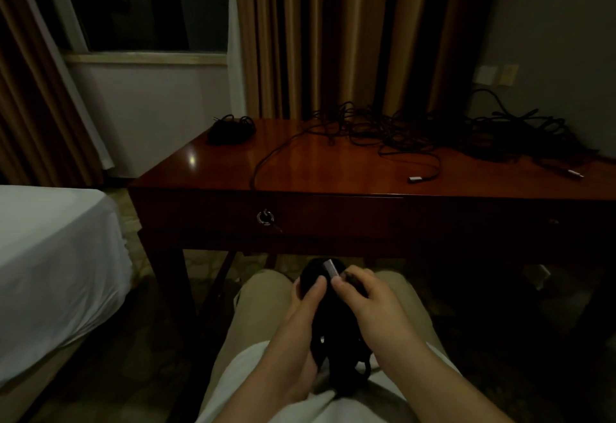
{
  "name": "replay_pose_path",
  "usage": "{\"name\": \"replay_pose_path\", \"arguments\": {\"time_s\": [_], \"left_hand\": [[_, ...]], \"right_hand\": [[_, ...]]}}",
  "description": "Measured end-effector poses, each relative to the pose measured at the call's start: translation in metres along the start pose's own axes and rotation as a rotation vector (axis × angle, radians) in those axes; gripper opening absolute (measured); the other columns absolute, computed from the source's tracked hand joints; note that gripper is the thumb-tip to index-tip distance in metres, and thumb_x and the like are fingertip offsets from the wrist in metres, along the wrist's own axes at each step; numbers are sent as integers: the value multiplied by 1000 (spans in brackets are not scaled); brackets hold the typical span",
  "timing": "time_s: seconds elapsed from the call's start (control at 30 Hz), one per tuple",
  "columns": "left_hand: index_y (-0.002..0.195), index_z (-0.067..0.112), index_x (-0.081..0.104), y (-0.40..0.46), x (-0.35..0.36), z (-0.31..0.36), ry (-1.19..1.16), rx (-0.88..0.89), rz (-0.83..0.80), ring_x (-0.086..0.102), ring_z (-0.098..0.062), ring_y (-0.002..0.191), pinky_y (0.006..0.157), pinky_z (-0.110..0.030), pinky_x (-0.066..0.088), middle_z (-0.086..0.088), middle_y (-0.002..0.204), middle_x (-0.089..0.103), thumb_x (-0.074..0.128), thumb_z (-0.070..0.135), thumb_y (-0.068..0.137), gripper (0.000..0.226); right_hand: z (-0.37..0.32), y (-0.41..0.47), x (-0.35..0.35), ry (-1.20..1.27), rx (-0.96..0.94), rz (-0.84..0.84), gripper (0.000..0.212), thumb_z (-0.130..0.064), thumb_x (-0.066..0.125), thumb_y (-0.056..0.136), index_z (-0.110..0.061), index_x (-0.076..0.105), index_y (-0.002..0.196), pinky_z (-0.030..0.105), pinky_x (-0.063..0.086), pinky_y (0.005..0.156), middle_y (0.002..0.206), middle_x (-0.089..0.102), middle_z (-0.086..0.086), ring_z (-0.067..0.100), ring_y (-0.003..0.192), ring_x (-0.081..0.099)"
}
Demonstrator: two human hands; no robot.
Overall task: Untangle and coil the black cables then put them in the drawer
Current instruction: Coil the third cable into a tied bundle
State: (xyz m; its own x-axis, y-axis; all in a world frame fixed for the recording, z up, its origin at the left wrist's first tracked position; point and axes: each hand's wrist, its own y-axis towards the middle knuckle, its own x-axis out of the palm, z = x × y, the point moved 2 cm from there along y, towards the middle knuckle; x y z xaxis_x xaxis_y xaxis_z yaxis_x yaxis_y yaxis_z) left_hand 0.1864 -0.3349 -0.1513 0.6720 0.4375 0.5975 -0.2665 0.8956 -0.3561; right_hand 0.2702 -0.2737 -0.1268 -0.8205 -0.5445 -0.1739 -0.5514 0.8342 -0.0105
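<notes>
Over my lap I hold a coiled black cable (328,326) between both hands. My left hand (305,302) grips the coil from the left, thumb on top. My right hand (361,292) pinches the cable end by its silver plug (330,269). On the wooden desk (326,169) a large tangle of black cables (450,129) spreads across the back right, with silver plugs (415,178) lying loose near the front. A small coiled black bundle (230,130) sits at the desk's back left corner. The drawer front (333,219) is closed, with a ring pull (265,217).
A white bed (50,256) stands to the left of the desk. Brown curtains (333,39) hang behind the desk, and a window (140,2) is at upper left. A wall socket plate (496,74) is on the right wall. My knees are under the desk's front edge.
</notes>
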Motion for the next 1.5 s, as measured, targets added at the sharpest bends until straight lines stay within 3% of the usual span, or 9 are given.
{"name": "replay_pose_path", "arguments": {"time_s": [0.2,0.4,0.63,0.83,0.9,1.07,1.23,1.37,1.5], "left_hand": [[98,2,66,-7,4,1,-106,-103,11,67,-31,67,63,-39,47,-20,75,70,40,33,99,41],[123,14,54,4,-2,-5,89,87,115,71,-34,81,56,-36,55,-24,112,64,57,13,91,33],[124,13,51,6,-3,-3,178,155,207,67,-35,80,58,-39,54,-21,108,63,52,9,96,28],[113,19,51,1,0,3,470,289,191,66,-26,85,66,-35,58,-10,104,62,54,10,94,21],[111,19,51,0,1,3,539,295,218,64,-24,85,62,-30,54,-8,101,62,52,12,95,17],[117,19,51,4,5,1,602,257,262,63,-21,82,57,-25,47,-8,99,62,43,15,98,21],[120,8,46,2,4,5,686,272,252,57,-14,70,41,-11,39,-6,92,58,42,11,97,24],[118,1,54,4,-1,10,713,272,223,57,-12,70,45,-9,39,-5,87,60,45,9,95,27],[111,5,62,-1,1,13,648,324,216,65,-17,76,53,-16,46,-11,92,68,51,3,92,22]], "right_hand": [[-4,-11,6,-128,-141,-121,20,-14,58,90,-22,60,73,14,44,73,89,45,-3,5,80,52],[-7,-12,-13,333,-40,-7,35,-11,31,100,-11,65,90,14,41,54,65,51,-1,2,53,50],[1,-8,-20,366,-49,215,37,-20,31,101,-6,57,78,25,27,51,51,36,-5,7,48,33],[-3,-10,-20,149,-18,82,18,-16,50,95,-28,63,94,19,35,55,62,49,-12,2,57,43],[-1,-12,-19,49,35,72,8,-14,58,91,-21,56,90,15,39,53,72,51,-5,2,59,47],[-6,-16,-16,-235,13,65,20,-14,63,88,-9,52,73,9,33,39,57,48,-4,-6,39,45],[-10,-11,-18,-433,4,24,16,-19,61,90,-18,53,76,12,38,52,77,54,-2,-1,62,51],[-9,-14,-22,-334,42,-69,14,-8,56,92,-20,60,85,17,47,63,87,58,-3,9,79,57],[-14,-17,-22,-397,-37,34,9,-9,59,90,-17,58,85,29,53,72,84,61,2,17,81,61]]}}
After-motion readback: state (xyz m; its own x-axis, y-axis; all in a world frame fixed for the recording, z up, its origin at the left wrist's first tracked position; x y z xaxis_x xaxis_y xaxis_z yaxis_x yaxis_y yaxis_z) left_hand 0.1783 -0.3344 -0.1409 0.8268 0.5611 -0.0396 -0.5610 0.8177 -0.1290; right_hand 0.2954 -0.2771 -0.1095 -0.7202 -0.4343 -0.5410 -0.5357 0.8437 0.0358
